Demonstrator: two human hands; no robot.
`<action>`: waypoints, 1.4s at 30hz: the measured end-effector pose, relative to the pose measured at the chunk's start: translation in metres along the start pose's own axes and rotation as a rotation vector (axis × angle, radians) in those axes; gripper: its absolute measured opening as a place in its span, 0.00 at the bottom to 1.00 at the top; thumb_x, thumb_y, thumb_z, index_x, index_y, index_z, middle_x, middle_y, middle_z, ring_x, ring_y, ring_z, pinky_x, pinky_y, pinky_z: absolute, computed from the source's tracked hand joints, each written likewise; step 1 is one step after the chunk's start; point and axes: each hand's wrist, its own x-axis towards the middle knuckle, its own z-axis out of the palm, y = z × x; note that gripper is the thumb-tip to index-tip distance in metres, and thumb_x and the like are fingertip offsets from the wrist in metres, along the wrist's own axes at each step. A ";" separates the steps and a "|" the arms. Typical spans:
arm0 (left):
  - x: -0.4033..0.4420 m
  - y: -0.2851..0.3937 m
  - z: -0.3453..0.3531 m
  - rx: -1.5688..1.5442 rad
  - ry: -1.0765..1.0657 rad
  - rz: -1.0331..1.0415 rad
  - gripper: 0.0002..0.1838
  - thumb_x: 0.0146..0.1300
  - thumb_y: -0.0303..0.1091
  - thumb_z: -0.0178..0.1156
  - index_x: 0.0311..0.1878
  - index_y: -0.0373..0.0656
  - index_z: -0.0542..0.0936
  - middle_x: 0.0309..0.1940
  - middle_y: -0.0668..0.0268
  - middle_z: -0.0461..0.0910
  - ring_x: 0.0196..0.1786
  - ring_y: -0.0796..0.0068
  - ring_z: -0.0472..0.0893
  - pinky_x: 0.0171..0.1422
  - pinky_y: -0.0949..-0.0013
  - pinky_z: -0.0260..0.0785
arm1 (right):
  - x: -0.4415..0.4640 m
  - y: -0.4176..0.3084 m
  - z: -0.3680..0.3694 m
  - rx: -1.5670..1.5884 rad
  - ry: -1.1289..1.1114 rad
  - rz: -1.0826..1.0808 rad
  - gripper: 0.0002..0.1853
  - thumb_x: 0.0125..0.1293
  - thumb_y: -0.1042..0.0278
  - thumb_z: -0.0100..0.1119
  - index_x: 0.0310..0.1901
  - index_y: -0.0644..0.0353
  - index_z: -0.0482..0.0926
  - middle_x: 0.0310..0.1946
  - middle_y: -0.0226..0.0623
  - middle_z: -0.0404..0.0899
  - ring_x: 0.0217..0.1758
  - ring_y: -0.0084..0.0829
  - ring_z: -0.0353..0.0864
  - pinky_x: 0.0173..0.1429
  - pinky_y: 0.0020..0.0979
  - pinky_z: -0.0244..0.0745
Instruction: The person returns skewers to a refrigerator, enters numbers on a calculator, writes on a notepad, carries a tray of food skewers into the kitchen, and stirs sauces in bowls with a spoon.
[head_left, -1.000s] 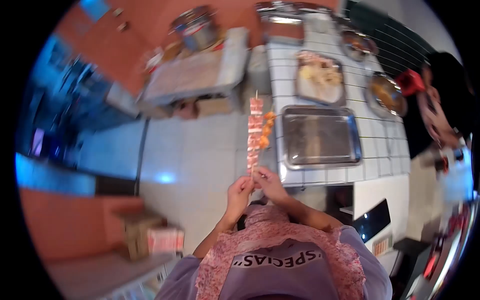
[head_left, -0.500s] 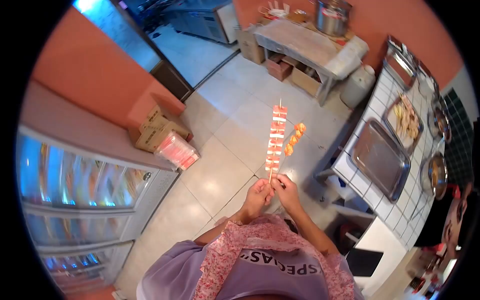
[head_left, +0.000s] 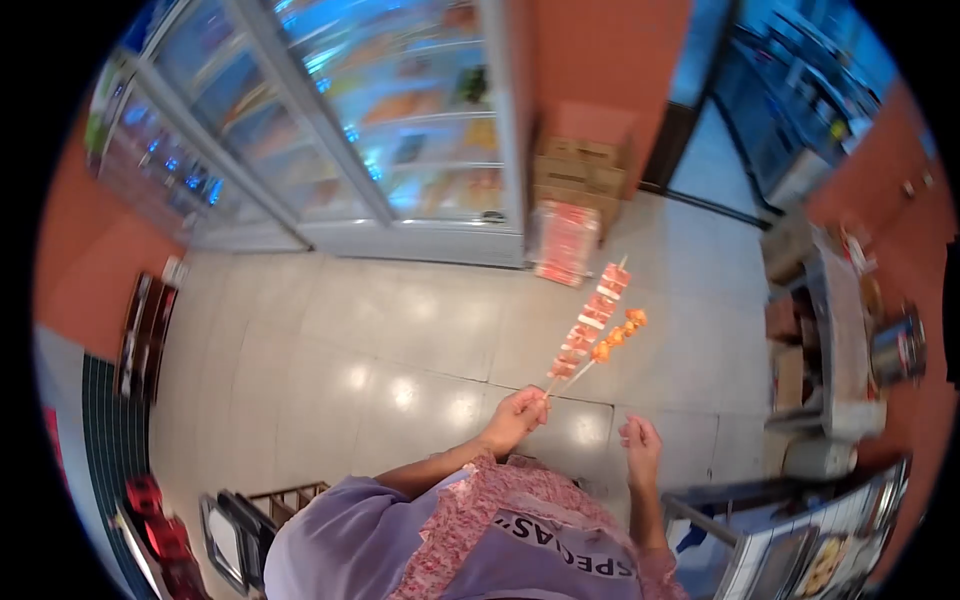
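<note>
Two skewers are pinched by their stick ends in my left hand (head_left: 517, 415), in front of my body. The longer meat skewer (head_left: 590, 322) carries red and white pieces and points up and to the right. Beside it, on its right, is the shorter orange skewer (head_left: 618, 336) with several orange pieces near its tip. My right hand (head_left: 640, 438) is apart from the skewers, to the right of my left hand, with its fingers curled and nothing visible in them.
A glass-door fridge (head_left: 420, 240) with stocked shelves stands ahead to the left. Cardboard boxes (head_left: 582, 168) and a red-and-white package (head_left: 566, 243) sit beside it. At the right are a low table (head_left: 845, 340), a metal pot (head_left: 897, 348) and a tiled counter (head_left: 745, 565).
The view has turned left, from the tiled counter toward the fridge. My right hand has let go of the skewers and moved away right; my left hand still holds both.
</note>
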 end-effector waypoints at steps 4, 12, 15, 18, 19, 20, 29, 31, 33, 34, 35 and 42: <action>-0.027 0.025 -0.131 0.012 0.290 0.129 0.06 0.68 0.34 0.50 0.41 0.44 0.74 0.22 0.72 0.72 0.20 0.88 0.64 0.21 0.82 0.54 | 0.037 -0.037 0.152 -0.021 -0.302 -0.063 0.13 0.68 0.65 0.50 0.49 0.61 0.76 0.30 0.29 0.77 0.35 0.20 0.76 0.38 0.22 0.70; -0.060 0.047 -0.245 -0.236 0.733 0.189 0.05 0.68 0.31 0.49 0.35 0.44 0.72 0.20 0.72 0.72 0.17 0.87 0.62 0.18 0.81 0.52 | 0.065 -0.098 0.337 -0.345 -0.939 -0.273 0.12 0.67 0.70 0.49 0.50 0.58 0.76 0.32 0.29 0.78 0.36 0.19 0.76 0.39 0.22 0.70; -0.058 0.048 -0.256 -0.365 0.835 0.253 0.05 0.68 0.31 0.49 0.35 0.43 0.72 0.20 0.71 0.72 0.16 0.87 0.62 0.18 0.81 0.52 | 0.100 -0.093 0.368 -0.491 -1.035 -0.322 0.13 0.65 0.70 0.50 0.50 0.58 0.76 0.30 0.34 0.81 0.36 0.23 0.80 0.43 0.25 0.73; -0.046 0.057 -0.278 -0.390 0.941 0.289 0.05 0.67 0.30 0.49 0.36 0.42 0.72 0.20 0.71 0.72 0.15 0.87 0.62 0.16 0.81 0.51 | 0.140 -0.102 0.414 -0.543 -1.067 -0.312 0.13 0.64 0.69 0.52 0.50 0.57 0.76 0.29 0.34 0.81 0.35 0.24 0.80 0.43 0.25 0.73; -0.043 0.063 -0.286 -0.388 0.968 0.287 0.05 0.67 0.30 0.49 0.35 0.42 0.72 0.20 0.71 0.72 0.15 0.87 0.62 0.16 0.81 0.51 | 0.152 -0.107 0.432 -0.551 -1.093 -0.339 0.13 0.64 0.68 0.52 0.50 0.57 0.76 0.29 0.34 0.81 0.35 0.24 0.80 0.42 0.25 0.73; -0.038 0.072 -0.295 -0.386 0.992 0.286 0.05 0.67 0.30 0.49 0.35 0.42 0.72 0.20 0.70 0.72 0.15 0.87 0.62 0.16 0.81 0.51 | 0.164 -0.114 0.451 -0.557 -1.115 -0.368 0.13 0.64 0.67 0.52 0.50 0.57 0.75 0.29 0.34 0.81 0.35 0.25 0.81 0.42 0.26 0.73; -0.001 0.127 -0.351 -0.428 1.054 0.321 0.05 0.67 0.32 0.50 0.36 0.43 0.71 0.20 0.70 0.72 0.18 0.84 0.64 0.19 0.79 0.53 | 0.259 -0.265 0.670 -0.876 -1.177 -0.926 0.21 0.61 0.64 0.55 0.57 0.54 0.69 0.32 0.39 0.78 0.36 0.34 0.78 0.42 0.35 0.72; 0.009 0.136 -0.360 -0.474 1.055 0.329 0.05 0.67 0.32 0.50 0.36 0.42 0.71 0.21 0.70 0.72 0.17 0.84 0.64 0.19 0.79 0.54 | 0.261 -0.322 0.727 -0.874 -1.203 -0.973 0.23 0.60 0.64 0.56 0.58 0.56 0.67 0.35 0.43 0.78 0.39 0.39 0.78 0.45 0.37 0.73; 0.013 0.138 -0.371 -0.514 1.037 0.316 0.05 0.68 0.32 0.49 0.36 0.42 0.71 0.21 0.70 0.72 0.17 0.84 0.64 0.19 0.79 0.54 | 0.264 -0.367 0.787 -0.901 -1.099 -1.350 0.25 0.60 0.64 0.56 0.59 0.57 0.65 0.40 0.46 0.77 0.44 0.45 0.77 0.48 0.41 0.72; 0.015 0.141 -0.380 -0.529 1.031 0.312 0.06 0.68 0.32 0.49 0.36 0.42 0.71 0.20 0.70 0.72 0.17 0.84 0.64 0.19 0.79 0.55 | 0.267 -0.387 0.821 -0.897 -1.002 -1.544 0.26 0.58 0.64 0.57 0.59 0.57 0.65 0.45 0.47 0.76 0.51 0.49 0.73 0.53 0.45 0.70; 0.014 0.137 -0.390 -0.526 1.023 0.309 0.06 0.68 0.32 0.49 0.36 0.42 0.71 0.21 0.70 0.72 0.17 0.84 0.64 0.20 0.79 0.55 | 0.252 -0.412 0.839 -1.036 -0.864 -1.681 0.25 0.57 0.65 0.57 0.58 0.55 0.67 0.47 0.43 0.75 0.57 0.44 0.69 0.60 0.45 0.64; 0.008 0.149 -0.479 -0.405 0.888 0.313 0.06 0.67 0.31 0.51 0.35 0.41 0.74 0.20 0.71 0.73 0.19 0.85 0.66 0.23 0.81 0.57 | 0.254 -0.477 0.956 -1.340 -0.230 -2.368 0.11 0.59 0.66 0.49 0.40 0.55 0.80 0.42 0.34 0.76 0.57 0.32 0.68 0.66 0.39 0.54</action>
